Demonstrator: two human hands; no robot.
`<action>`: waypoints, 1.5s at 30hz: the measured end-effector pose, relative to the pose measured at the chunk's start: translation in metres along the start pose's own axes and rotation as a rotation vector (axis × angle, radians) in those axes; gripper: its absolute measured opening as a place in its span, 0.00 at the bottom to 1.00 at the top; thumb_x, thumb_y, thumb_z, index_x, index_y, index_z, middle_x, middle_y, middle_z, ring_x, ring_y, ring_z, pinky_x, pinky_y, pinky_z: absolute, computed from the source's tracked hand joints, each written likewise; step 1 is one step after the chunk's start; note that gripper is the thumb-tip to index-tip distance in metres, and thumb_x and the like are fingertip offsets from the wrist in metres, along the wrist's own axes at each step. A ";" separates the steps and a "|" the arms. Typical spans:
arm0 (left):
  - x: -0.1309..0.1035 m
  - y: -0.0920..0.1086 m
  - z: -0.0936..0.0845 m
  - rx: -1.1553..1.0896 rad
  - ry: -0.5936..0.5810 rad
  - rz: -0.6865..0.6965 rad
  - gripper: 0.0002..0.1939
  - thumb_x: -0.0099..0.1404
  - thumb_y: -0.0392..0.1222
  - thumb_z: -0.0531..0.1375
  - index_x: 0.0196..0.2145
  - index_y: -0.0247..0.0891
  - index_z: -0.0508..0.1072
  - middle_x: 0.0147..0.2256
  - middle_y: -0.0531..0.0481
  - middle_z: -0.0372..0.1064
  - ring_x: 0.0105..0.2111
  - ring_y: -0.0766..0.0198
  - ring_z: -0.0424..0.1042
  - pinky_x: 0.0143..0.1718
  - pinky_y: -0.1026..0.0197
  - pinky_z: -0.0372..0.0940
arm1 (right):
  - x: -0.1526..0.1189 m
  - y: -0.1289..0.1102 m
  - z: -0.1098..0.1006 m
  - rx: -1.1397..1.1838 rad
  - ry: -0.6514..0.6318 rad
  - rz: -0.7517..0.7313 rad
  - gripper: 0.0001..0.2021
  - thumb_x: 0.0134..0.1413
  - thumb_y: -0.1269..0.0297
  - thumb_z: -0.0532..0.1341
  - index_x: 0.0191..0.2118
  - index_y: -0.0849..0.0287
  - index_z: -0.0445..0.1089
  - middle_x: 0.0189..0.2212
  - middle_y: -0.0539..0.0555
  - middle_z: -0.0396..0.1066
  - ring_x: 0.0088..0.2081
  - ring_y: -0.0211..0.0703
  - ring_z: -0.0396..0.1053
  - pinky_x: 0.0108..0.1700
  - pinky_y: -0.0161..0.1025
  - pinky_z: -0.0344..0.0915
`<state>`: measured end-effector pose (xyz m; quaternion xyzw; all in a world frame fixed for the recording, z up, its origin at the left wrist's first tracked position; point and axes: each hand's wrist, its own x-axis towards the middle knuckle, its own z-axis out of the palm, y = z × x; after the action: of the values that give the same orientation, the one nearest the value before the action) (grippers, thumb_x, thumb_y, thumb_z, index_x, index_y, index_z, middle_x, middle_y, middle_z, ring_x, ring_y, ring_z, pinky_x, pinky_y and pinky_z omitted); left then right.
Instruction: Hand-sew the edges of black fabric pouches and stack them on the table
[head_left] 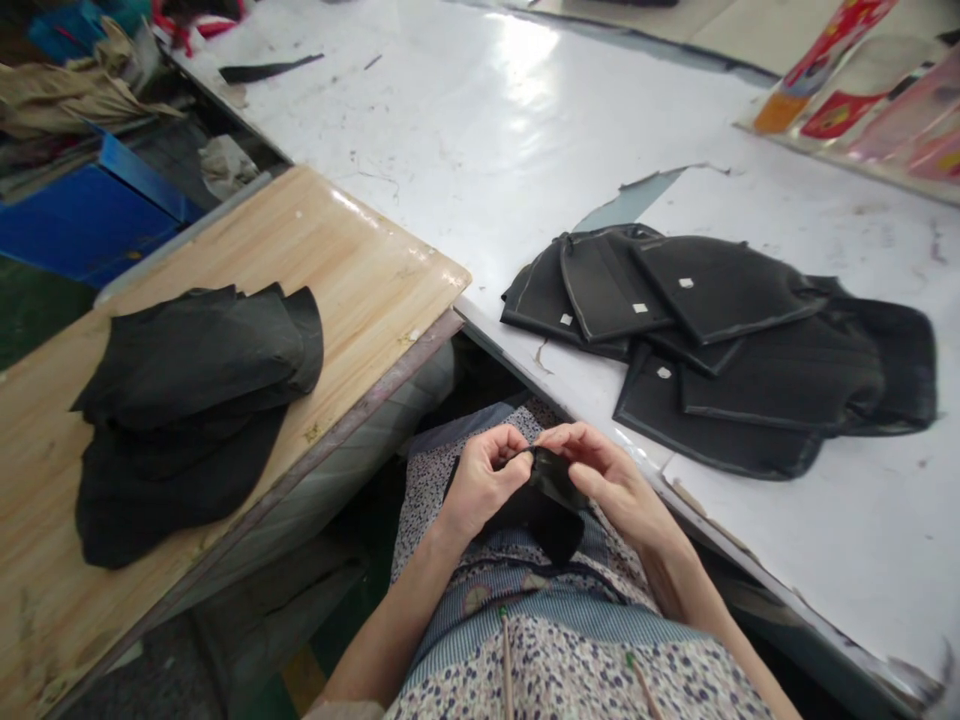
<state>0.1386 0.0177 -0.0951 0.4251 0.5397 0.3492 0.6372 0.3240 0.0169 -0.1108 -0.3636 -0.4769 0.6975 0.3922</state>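
A piece of black fabric [556, 520] hangs over my lap, held up by its top edge. My left hand [491, 475] pinches that edge between thumb and fingers. Close beside it, my right hand [596, 475] grips the same edge, with the fingertips of both hands almost meeting. The lower part of the piece droops onto the patterned apron [517, 590]. What lies right under the fingertips is hidden.
On the white table [450, 170] to the right lies a pile of black sewn pieces [750, 340], several with small white stickers. A wood-grain board [360, 270] at left bears stacked black fabric pieces [195, 400]. Beyond it stands a blue box [75, 220]; printed plastic packaging [847, 105] lies far right.
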 end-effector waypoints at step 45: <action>-0.005 0.024 -0.042 -0.051 -0.079 0.216 0.13 0.65 0.46 0.65 0.28 0.35 0.70 0.31 0.50 0.65 0.32 0.64 0.64 0.35 0.62 0.59 | 0.007 0.001 0.015 -0.454 0.298 -0.185 0.06 0.60 0.66 0.64 0.32 0.54 0.70 0.49 0.56 0.71 0.52 0.52 0.67 0.55 0.47 0.60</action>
<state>0.0964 0.0298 -0.0737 0.4778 0.4561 0.4126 0.6273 0.3078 0.0171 -0.1080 -0.4955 -0.5893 0.4731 0.4284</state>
